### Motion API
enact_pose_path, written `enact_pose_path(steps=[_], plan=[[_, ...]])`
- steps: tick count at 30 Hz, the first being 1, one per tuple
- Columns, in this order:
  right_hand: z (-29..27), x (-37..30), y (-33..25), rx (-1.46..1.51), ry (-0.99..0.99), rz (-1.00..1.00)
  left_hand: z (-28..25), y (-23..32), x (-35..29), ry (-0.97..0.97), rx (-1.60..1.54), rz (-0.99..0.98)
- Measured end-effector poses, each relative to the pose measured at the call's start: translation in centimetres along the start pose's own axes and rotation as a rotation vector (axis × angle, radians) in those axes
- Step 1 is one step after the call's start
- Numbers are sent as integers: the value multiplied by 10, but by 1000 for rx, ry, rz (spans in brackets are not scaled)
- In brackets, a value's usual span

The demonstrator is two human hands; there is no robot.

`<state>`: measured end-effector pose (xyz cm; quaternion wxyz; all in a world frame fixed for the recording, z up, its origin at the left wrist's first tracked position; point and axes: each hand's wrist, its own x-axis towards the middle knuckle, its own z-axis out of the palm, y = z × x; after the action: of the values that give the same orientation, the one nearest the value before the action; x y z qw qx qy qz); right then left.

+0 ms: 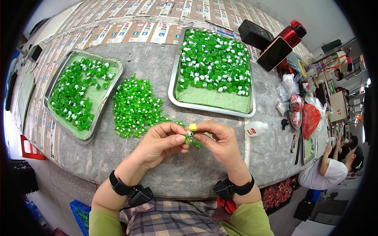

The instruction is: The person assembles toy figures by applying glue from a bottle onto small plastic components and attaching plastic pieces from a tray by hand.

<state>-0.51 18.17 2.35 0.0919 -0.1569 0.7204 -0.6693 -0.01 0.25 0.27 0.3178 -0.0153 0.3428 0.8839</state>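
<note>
My left hand (162,141) is closed in a pinch on a small green plastic piece (186,139). Against it sits a white bead with a black dot (190,133), like a toy eye, which the closed fingertips of my right hand (219,142) grip. A yellow wrap (193,127) covers the tip of my right index finger. Just beyond my left hand lies a loose pile of green pieces with white dots (138,105). A few more green bits (195,144) lie under my fingers. Both wrists wear black straps with small devices.
Metal trays with green lining stand at left (103,106) and back right (214,109), holding green pieces with white eye beads. A white bottle (256,128) lies to my right. Beyond are a phone (275,54), a red flask (292,34) and plastic bags (311,120). A person (328,169) works at far right.
</note>
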Motion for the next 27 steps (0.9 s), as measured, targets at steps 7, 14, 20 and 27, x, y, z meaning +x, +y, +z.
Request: enact_pose_path(steps=[7, 14, 20, 27], plan=[[1, 0, -3, 269, 23, 149, 5, -3, 0, 51, 353, 199], [-5, 0, 2, 346, -43, 267, 10, -3, -3, 33, 693, 395], [-5, -1, 0, 281, -16, 261, 9, -4, -2, 66, 787, 421], [-4, -2, -4, 293, 69, 136, 4, -3, 3, 215, 279, 249]])
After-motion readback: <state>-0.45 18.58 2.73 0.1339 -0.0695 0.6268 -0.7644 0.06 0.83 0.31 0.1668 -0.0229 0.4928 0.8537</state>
